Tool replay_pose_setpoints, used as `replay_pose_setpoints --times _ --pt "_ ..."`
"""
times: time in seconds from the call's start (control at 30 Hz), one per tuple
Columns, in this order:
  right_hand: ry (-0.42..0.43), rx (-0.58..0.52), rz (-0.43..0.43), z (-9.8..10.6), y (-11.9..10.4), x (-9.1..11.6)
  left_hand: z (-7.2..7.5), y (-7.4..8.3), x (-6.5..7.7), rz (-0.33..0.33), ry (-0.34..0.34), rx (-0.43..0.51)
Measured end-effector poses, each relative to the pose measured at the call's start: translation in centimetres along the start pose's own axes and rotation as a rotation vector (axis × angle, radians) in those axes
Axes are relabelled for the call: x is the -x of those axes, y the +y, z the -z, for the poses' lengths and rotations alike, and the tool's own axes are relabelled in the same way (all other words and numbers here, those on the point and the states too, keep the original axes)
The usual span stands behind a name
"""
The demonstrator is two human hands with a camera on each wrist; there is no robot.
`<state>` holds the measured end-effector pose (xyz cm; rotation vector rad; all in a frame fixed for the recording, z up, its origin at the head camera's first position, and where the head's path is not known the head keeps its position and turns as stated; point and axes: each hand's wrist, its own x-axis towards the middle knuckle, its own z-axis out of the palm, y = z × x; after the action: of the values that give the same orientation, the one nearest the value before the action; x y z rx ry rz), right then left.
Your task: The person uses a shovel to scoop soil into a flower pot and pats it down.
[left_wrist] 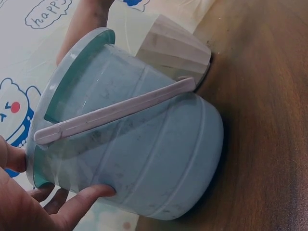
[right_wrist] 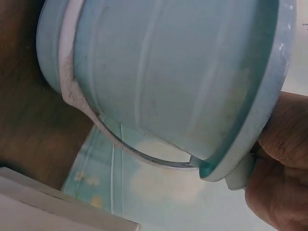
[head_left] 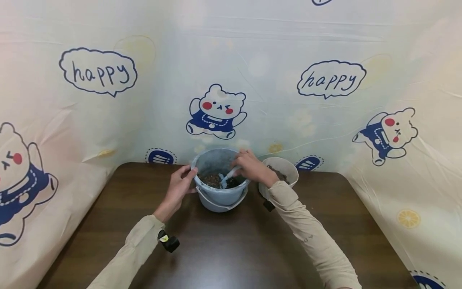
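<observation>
A light blue bucket (head_left: 221, 197) stands upright on the table, with dark soil (head_left: 211, 181) inside it and its pale handle (left_wrist: 115, 111) lowered against its side. My left hand (head_left: 177, 190) grips the bucket's left rim, thumb at the rim and fingers against the outer wall, as the left wrist view shows. Over the bucket's right side, my right hand (head_left: 253, 166) holds a small light blue trowel (head_left: 231, 174) by its handle. The trowel's blade touches the soil, partly sunk in it. In the right wrist view, the bucket wall hides the trowel's blade.
Just right of the bucket, partly behind my right forearm, stands a whitish ribbed pot (left_wrist: 175, 45) holding soil. The dark wooden table (head_left: 216, 253) runs back to a printed cloth (head_left: 274, 48) that hangs behind and at both sides.
</observation>
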<state>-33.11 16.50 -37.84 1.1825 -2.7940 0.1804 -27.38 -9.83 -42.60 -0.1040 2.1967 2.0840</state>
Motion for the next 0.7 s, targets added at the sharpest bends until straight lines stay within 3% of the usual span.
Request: replay_pose_setpoints --times 0.33,0.7 --pt "0.027 -0.083 -0.076 0.4 0.1 0.6 0.3 -0.2 -0.1 0.009 -0.006 -0.017" --pt "0.158 -0.152 -0.090 0.9 1.1 1.5 0.0 -0.3 -0.1 -0.007 0.000 0.004"
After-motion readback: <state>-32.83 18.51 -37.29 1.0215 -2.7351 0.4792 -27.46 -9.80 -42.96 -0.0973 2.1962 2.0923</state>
